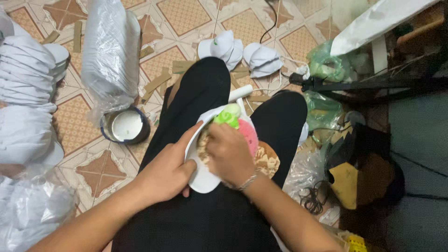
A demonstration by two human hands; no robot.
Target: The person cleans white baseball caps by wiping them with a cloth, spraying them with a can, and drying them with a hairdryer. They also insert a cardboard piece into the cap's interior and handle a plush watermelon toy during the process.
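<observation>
My left hand (pixel 168 173) grips the white cap (pixel 201 177) narrowly on my lap; my right hand (pixel 229 154) presses a pink-and-green pad (pixel 240 125) into it.

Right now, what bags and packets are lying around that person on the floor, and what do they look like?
Clear plastic sleeve: upper left, long, shiny, wrapped round stacked white pieces.
Clear plastic bag: bottom left, crumpled, white pieces inside.
Green plastic bags: upper right, thin, scrunched.
Round tin: beside the left leg, metal, white inside.
No labels, signs or screens show.
</observation>
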